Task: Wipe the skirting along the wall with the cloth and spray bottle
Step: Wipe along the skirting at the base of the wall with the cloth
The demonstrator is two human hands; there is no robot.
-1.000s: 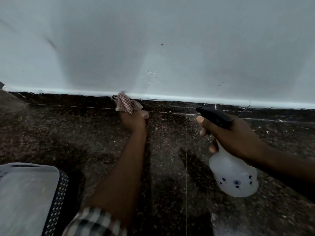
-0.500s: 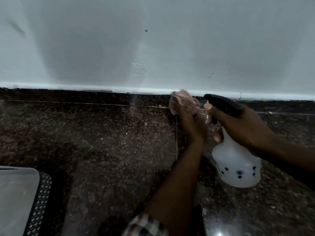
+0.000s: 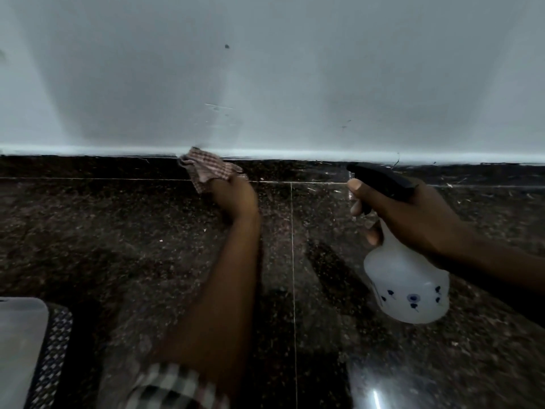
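The red-and-white checked cloth (image 3: 206, 169) sat bunched at the fingertip end of the left hand (image 3: 236, 196), just above and to the left of the knuckles, and it was pressed against the dark speckled stone skirting (image 3: 88, 167). Its upper edge touched the white painted line at the foot of the pale grey wall (image 3: 265, 84). The crumpled cloth's longer side ran roughly along the skirting, with a loose corner hanging down beside the hand. The left hand's fingers were curled round the cloth and mostly hidden behind it, so the exact grip could not be made out. Well to the right, the right hand (image 3: 413, 219) was wrapped round the neck of the translucent white plastic spray bottle with small blue flower prints (image 3: 407, 284). One finger lay by the front of its black trigger head and others were curled beneath. The nozzle pointed left and slightly up, towards the skirting and the left hand. The bottle's long axis was tilted, and the rounded body hung below and inside the right wrist with the base angled towards the person. A thin pale grout line in the dark polished stone floor (image 3: 118, 246) ran between the two hands. A checked sleeve (image 3: 177, 385) covered the left forearm near the elbow. Far below and left of the left hand stood a frosted plastic container (image 3: 20, 343) beside a black perforated basket (image 3: 56, 349).
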